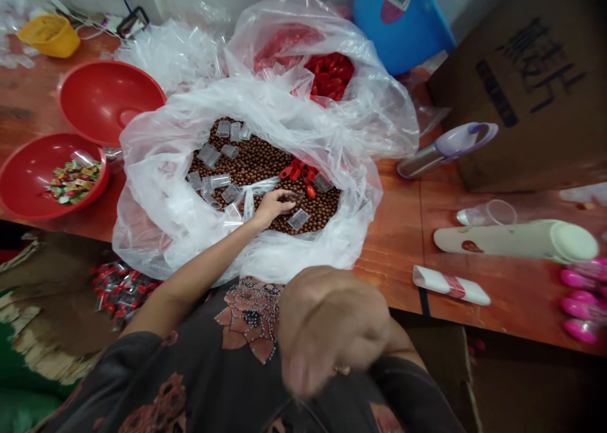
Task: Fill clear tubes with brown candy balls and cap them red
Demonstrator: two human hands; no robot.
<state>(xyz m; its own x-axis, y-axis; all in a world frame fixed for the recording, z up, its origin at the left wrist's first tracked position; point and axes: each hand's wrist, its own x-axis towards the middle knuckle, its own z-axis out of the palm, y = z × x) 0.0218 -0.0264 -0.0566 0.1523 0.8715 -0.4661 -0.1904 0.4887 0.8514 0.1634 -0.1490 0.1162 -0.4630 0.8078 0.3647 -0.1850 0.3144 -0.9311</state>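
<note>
My left hand (275, 208) reaches over small brown balls (265, 155) heaped in a large white plastic bag (161, 186). Its fingers point right and look parted; the tips are blurred, and I see nothing clearly held. Several clear plastic cases (210, 155) lie on the balls, one case (298, 219) just right of that hand. Red plastic pieces (298, 170) and a bundle of white sticks (260, 186) lie beyond it. Close to the camera, before my chest, my right hand (334, 325) is closed and smeared by motion; whatever it may hold is hidden.
At left stand two red bowls (111, 95), the nearer holding wrapped sweets (76, 180). Behind are a bag of red pieces (332, 76) and a blue bucket (403, 22). A carton (526, 85), a steel bottle (427, 158) and a cream flask (512, 239) stand or lie right.
</note>
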